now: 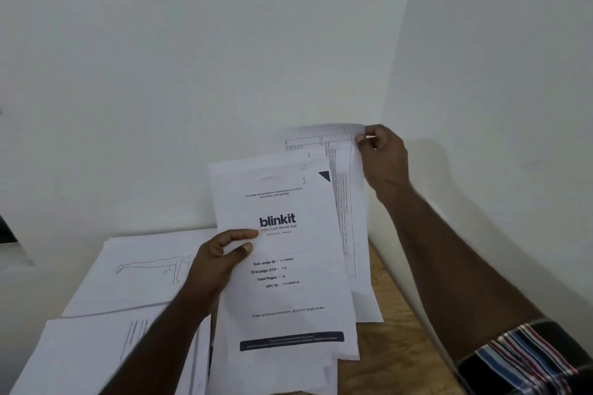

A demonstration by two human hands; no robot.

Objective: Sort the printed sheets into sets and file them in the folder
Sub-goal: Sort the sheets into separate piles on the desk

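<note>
My left hand (221, 253) grips the left edge of a fanned set of printed sheets (288, 266) held upright in the middle of the view. The front sheet carries a "blinkit" logo and a handwritten 1; the sheets behind show handwritten 2 and 3 at their top corners. My right hand (382, 160) pinches the top right corner of the rearmost sheet (345, 170), a printed table with fine rows, which sticks out above and to the right of the others. No folder is visible.
Two more piles of paper lie on the left: one (141, 269) with a line drawing of a figure, another (86, 359) nearer me with printed text. A wooden table surface (394, 340) shows at the lower right. White walls meet in a corner behind.
</note>
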